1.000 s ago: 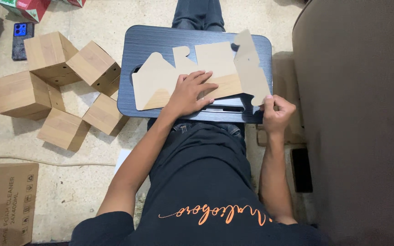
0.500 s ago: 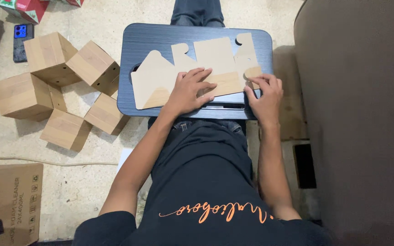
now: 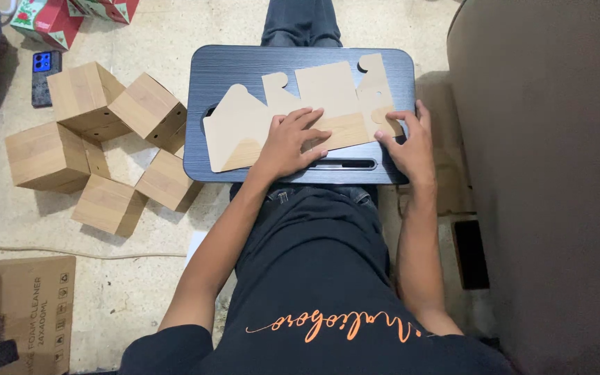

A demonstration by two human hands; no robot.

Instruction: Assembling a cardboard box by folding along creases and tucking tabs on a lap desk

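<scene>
A flat, unfolded cardboard box blank (image 3: 328, 94) with wood-grain print lies on a dark blue lap tray (image 3: 244, 66) across my legs. My left hand (image 3: 289, 142) rests palm down on the middle of the blank, fingers spread. My right hand (image 3: 411, 142) presses its fingertips on the blank's right flap near the tray's right edge. Neither hand grips anything.
Several folded wood-grain boxes (image 3: 95, 139) are heaped on the floor to the left. A phone (image 3: 44, 73) and red cartons (image 3: 50, 21) lie beyond them. A brown shipping carton (image 3: 26, 305) sits lower left. A grey sofa (image 3: 550, 173) fills the right side.
The right flap, held raised by my right hand a second ago, now lies folded flat on the tray. My right hand moved up onto it. The left hand stayed put.
</scene>
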